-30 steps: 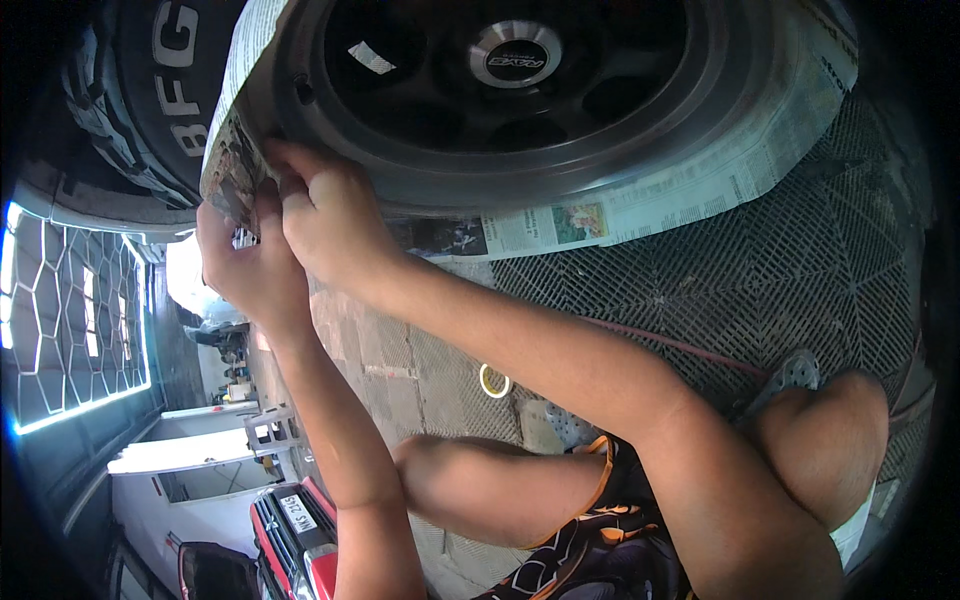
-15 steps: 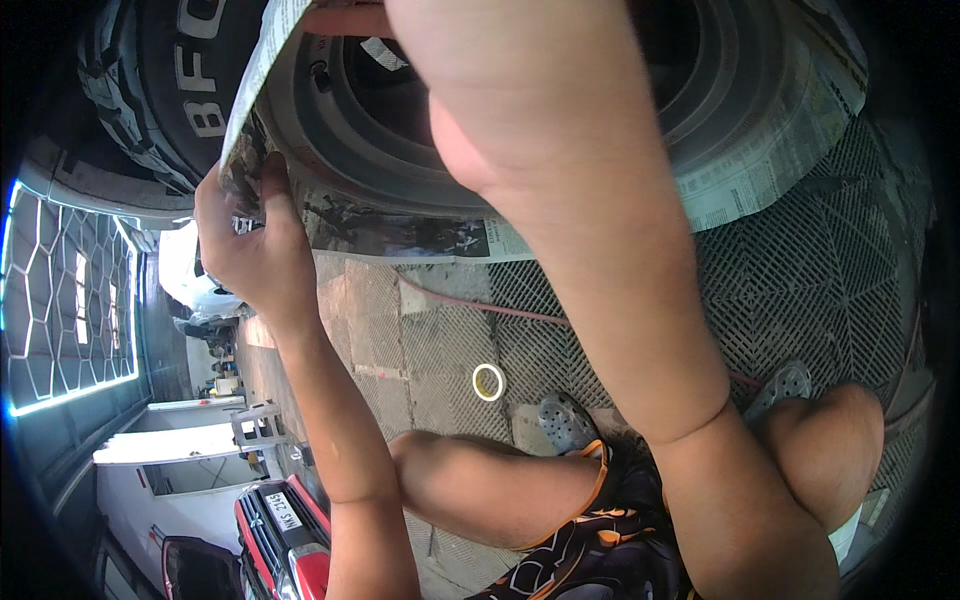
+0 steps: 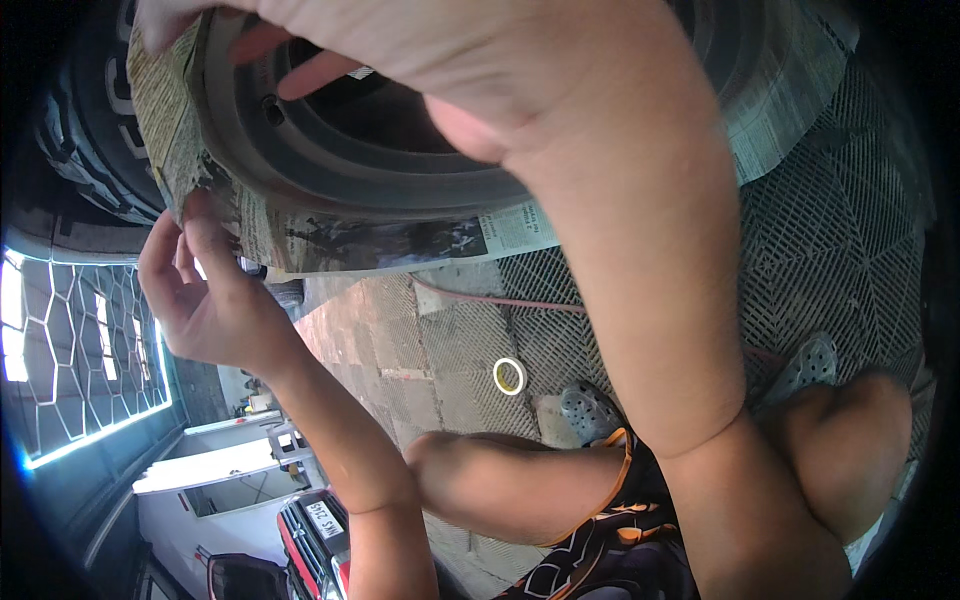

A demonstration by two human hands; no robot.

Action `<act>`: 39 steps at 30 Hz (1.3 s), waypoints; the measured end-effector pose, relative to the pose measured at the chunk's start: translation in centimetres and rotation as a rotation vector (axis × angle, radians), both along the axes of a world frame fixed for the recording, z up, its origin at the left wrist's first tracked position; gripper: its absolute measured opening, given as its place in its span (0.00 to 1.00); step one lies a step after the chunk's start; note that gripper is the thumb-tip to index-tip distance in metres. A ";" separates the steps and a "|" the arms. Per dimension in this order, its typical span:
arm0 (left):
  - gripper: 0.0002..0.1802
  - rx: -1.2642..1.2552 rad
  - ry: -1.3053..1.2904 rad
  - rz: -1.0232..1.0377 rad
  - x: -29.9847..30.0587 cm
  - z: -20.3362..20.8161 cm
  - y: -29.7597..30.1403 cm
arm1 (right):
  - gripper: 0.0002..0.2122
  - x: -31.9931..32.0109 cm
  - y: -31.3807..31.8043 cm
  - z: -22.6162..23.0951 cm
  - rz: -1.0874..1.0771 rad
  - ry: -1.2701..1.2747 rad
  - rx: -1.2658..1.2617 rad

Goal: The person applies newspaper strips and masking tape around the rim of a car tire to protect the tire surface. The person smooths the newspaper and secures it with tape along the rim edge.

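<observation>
A grey wheel rim sits in front of me, with newspaper sheets tucked around its edge over the tyre. My left hand pinches the lower left edge of a newspaper sheet between thumb and fingers. Across the top of the rim reaches my right hand, its fingers spread. One of them stretches onto the newspaper at the upper left, while two others point over the rim. My right forearm hides part of the rim and paper.
A roll of tape lies on the grated floor tiles. A reddish hose runs across the floor behind it. My legs and grey clogs are close below. A red vehicle stands at the lower left.
The newspaper flap that stood up at the left now lies flatter against the tyre. My left hand has moved down and left along its edge; my right hand has come left, fingers spreading.
</observation>
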State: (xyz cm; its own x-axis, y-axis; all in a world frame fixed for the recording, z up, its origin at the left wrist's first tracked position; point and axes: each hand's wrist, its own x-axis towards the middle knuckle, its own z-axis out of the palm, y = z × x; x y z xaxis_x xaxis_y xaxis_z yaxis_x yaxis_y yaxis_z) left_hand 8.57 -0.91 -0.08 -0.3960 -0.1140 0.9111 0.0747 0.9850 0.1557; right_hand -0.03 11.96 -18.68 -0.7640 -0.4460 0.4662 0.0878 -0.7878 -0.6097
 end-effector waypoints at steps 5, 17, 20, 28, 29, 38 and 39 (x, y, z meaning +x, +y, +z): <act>0.09 -0.027 0.025 0.018 -0.1 0.2 1.2 | 0.15 -5.0 6.5 6.5 -0.121 0.217 -0.093; 0.09 -0.175 -0.148 0.084 0.1 -0.6 -2.8 | 0.18 -5.8 5.0 11.3 -0.050 0.352 0.067; 0.09 -0.109 -0.160 0.151 0.3 -1.3 -4.5 | 0.10 -4.6 -1.1 12.3 -0.099 0.168 0.290; 0.12 -0.276 -0.164 0.237 1.0 -1.9 -4.8 | 0.12 -2.8 -4.2 10.4 -0.016 0.236 0.357; 0.10 -0.283 -0.158 0.248 1.0 -1.9 -4.7 | 0.12 -2.6 -4.3 10.4 -0.022 0.227 0.374; 0.07 -0.329 -0.128 0.235 1.0 -1.7 -5.3 | 0.11 -2.0 -5.0 9.8 -0.121 0.212 0.326; 0.07 -0.299 -0.130 0.221 1.0 -1.7 -5.2 | 0.11 -2.0 -4.9 10.2 -0.156 0.186 0.303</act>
State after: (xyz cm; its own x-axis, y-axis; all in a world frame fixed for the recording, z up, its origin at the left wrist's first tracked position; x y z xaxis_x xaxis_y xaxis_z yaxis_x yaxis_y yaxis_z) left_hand 9.52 -6.06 -1.77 -0.5056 0.0529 0.8611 -0.1460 0.9785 -0.1459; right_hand -2.01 7.05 -8.47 -0.7486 -0.4697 0.4679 -0.1531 -0.5643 -0.8113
